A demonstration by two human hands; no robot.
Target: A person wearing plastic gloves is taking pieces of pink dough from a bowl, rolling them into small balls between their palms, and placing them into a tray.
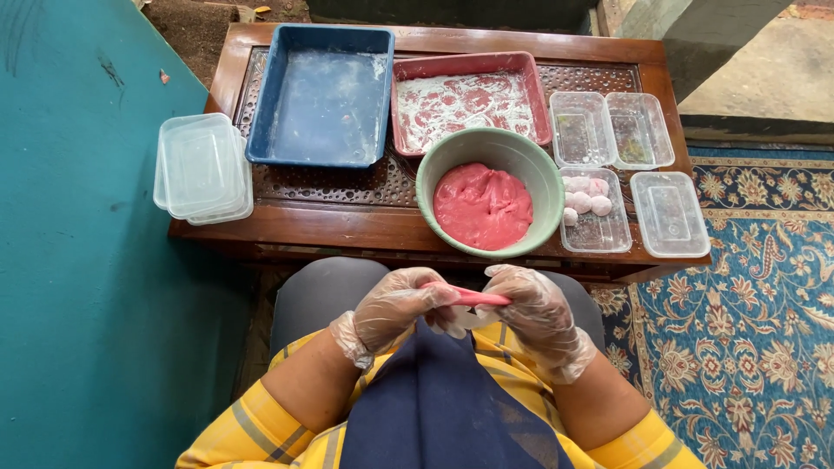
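- Both hands are working in thin clear plastic gloves, low in the centre of the frame, just below the near edge of the dark carved wooden table (pixel 304 227).
- The left hand (pixel 395 308) is curling loosely, its fingers closing on one end of a slim pink plastic spoon or spatula (pixel 473 297).
- The right hand (pixel 534 313) is pinching the other end; its fingers are bent but not clenched. A small pale lump seems to be sitting beneath the tool between the hands; what it is cannot be told.
- The tool's long axis is lying left to right across the frame, nearly level, spanning the gap between the two hands.
- The round pale-green bowl of glossy pink dough (pixel 489 204) is sitting directly above the hands in the frame, at the table's near edge; both hands are about equally near it.
- The dough is looking smooth, wet and soft, folded in the bowl's bottom.
- Right of the bowl, a clear rectangular plastic container (pixel 599 233) is holding several pale pink floured balls (pixel 584 198).
- Above the bowl, a pink tray dusted with white flour (pixel 469 100); upper left of it, a blue floured tray (pixel 321 95).
- More empty clear containers (pixel 669 213) at right; a stack of clear lids (pixel 201 169) at left.
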